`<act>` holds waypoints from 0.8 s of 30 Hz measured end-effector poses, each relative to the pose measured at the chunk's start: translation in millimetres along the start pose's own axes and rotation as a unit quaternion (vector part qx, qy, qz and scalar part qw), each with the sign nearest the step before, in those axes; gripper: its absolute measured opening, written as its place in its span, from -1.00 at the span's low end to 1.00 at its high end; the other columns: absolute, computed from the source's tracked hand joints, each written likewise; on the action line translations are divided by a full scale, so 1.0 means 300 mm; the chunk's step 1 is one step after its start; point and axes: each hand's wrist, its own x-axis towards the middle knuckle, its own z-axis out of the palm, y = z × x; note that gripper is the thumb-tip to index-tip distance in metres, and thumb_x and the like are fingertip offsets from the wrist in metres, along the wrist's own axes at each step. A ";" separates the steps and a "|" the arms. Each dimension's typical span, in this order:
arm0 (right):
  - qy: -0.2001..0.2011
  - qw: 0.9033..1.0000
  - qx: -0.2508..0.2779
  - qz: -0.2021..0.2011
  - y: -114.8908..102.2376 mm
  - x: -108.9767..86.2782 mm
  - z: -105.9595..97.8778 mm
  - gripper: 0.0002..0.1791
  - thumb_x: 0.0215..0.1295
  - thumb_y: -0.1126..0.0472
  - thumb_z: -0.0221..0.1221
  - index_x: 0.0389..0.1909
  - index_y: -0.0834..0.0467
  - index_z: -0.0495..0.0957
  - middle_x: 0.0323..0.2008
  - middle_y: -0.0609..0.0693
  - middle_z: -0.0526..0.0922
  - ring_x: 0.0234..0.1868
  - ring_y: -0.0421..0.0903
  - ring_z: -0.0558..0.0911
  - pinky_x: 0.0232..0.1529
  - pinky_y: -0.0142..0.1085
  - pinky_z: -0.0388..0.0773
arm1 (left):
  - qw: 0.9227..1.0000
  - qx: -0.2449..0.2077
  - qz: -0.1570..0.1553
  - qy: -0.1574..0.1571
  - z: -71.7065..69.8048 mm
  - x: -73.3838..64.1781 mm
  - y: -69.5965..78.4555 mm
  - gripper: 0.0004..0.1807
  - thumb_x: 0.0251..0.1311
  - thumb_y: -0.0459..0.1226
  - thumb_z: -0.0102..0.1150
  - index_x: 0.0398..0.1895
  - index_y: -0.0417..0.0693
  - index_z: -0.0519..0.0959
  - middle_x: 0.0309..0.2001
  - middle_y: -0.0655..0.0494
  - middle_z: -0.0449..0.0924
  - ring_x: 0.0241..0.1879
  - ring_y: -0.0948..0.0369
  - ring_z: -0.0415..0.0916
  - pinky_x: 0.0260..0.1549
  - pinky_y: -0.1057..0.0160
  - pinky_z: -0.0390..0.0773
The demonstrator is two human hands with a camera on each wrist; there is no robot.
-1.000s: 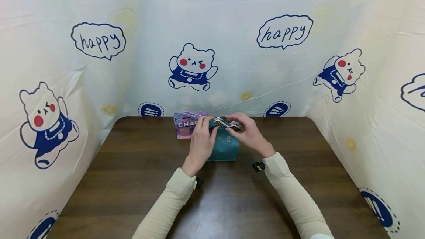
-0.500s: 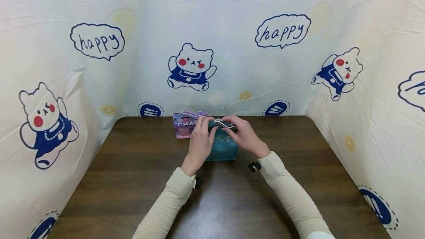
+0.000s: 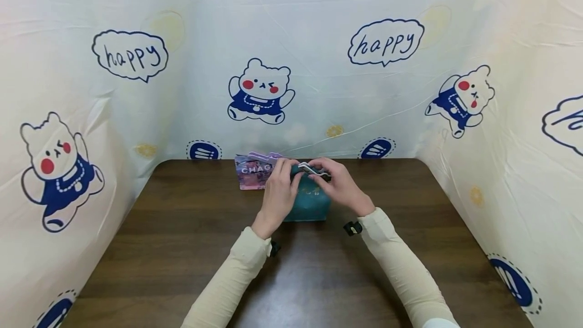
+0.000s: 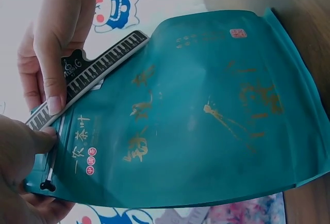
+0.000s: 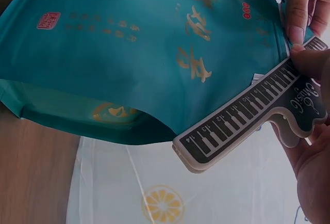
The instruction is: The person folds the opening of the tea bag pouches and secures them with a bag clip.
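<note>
A teal tea bag (image 3: pixel 313 204) with gold lettering stands on the table between my hands. My left hand (image 3: pixel 279 194) pinches its upper end near the seal strip, seen at lower left in the left wrist view. My right hand (image 3: pixel 339 186) holds a black-and-white piano-key clip (image 5: pixel 234 115) marked "Music", thumb and fingers on its grip. The clip's long bar slants across one side of the bag's upper part; how far the bag lies between its jaws cannot be told. Beyond the clip, the bag's side gusset (image 5: pixel 103 113) bulges out.
Behind my left hand, a pink-purple pouch (image 3: pixel 249 178) with "CHAG" lettering stands at the table's back edge, a lilac clip (image 3: pixel 261 157) along its top. The brown wooden table (image 3: pixel 191 247) meets a patterned cloth (image 3: pixel 314 95) at the back and sides.
The right hand has shifted slightly left, then back right, with the clip still in its fingers. My left hand keeps its pinch on the bag, which has barely moved.
</note>
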 end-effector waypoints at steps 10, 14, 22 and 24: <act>0.002 0.999 -0.026 0.023 0.029 -0.017 -0.056 -0.68 0.35 0.35 0.29 0.10 0.21 0.55 -0.07 0.09 0.67 -0.16 -0.10 0.68 -0.13 -0.18 0.69 | 1.000 0.007 -0.001 -0.016 0.062 0.045 0.021 -0.71 0.32 -0.31 0.31 0.04 -0.22 0.54 -0.07 -0.09 0.52 -0.20 0.09 0.62 -0.15 0.13 0.69; 0.004 0.998 -0.048 0.027 0.048 -0.016 -0.078 -0.69 0.35 0.33 0.30 0.09 0.20 0.56 -0.10 0.08 0.66 -0.18 -0.10 0.67 -0.17 -0.17 0.69 | 1.000 0.010 0.002 -0.026 0.087 0.071 0.022 -0.70 0.32 -0.31 0.31 0.05 -0.23 0.54 -0.07 -0.10 0.53 -0.19 0.08 0.64 -0.14 0.13 0.69; 0.001 0.993 -0.110 0.037 0.091 0.008 -0.122 -0.69 0.36 0.27 0.31 0.08 0.18 0.56 -0.11 0.09 0.65 -0.23 -0.06 0.67 -0.19 -0.13 0.68 | 0.998 0.016 0.014 -0.054 0.136 0.140 -0.004 -0.74 0.39 -0.28 0.23 0.06 -0.19 0.54 -0.06 -0.07 0.54 -0.21 0.10 0.64 -0.17 0.13 0.69; 0.000 0.993 -0.112 0.040 0.104 0.016 -0.130 -0.69 0.36 0.27 0.31 0.08 0.19 0.56 -0.10 0.09 0.65 -0.22 -0.05 0.68 -0.18 -0.12 0.68 | 0.998 0.015 0.015 -0.060 0.147 0.157 -0.012 -0.75 0.39 -0.29 0.23 0.05 -0.19 0.54 -0.08 -0.06 0.54 -0.23 0.11 0.64 -0.18 0.13 0.69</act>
